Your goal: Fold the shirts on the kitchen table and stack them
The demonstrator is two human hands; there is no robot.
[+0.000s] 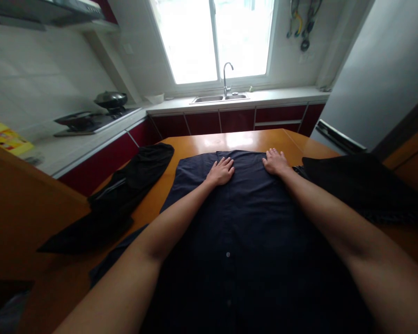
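A dark navy buttoned shirt (244, 222) lies spread flat on an orange wooden table (202, 141), its button placket running down the middle. My left hand (221, 170) rests palm down on the shirt near its far edge, fingers stretched out. My right hand (274, 161) lies flat on the far edge too, a little to the right, fingers spread. Both arms reach out across the cloth. Neither hand grips anything.
A black garment (125, 195) lies crumpled on the table's left side, another dark garment (355, 181) on the right. Beyond the table are red cabinets, a sink with tap (226, 90) under a window, a stove with a wok (110, 99), and a fridge (376, 74) at right.
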